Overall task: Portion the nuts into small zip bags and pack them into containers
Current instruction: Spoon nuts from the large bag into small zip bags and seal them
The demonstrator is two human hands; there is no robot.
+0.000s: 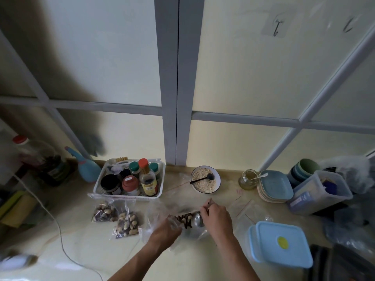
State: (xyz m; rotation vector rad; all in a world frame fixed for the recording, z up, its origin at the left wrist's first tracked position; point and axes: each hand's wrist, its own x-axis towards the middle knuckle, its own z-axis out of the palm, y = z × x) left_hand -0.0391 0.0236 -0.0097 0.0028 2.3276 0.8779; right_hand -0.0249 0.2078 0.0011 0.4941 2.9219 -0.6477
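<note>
A big clear plastic bag of mixed nuts [185, 218] lies open on the counter in front of me. My left hand [169, 228] grips the bag's plastic at its left side. My right hand [216, 217] holds the thin handle of a metal spoon [196, 220], whose bowl sits at the nuts. Two small zip bags filled with nuts lie to the left, one [103, 211] nearer the basket and one [127, 224] closer to me. Empty zip bags [243, 207] lie to the right. A light blue lidded container [282, 243] stands at the lower right.
A white basket [97, 186] of bottles and jars sits behind the nut bags. A bowl of oats [206, 180] with a black spoon, a glass jar [247, 179], stacked plates [275, 186] and a clear tub [318, 192] line the back. A white cable [60, 236] crosses the left counter.
</note>
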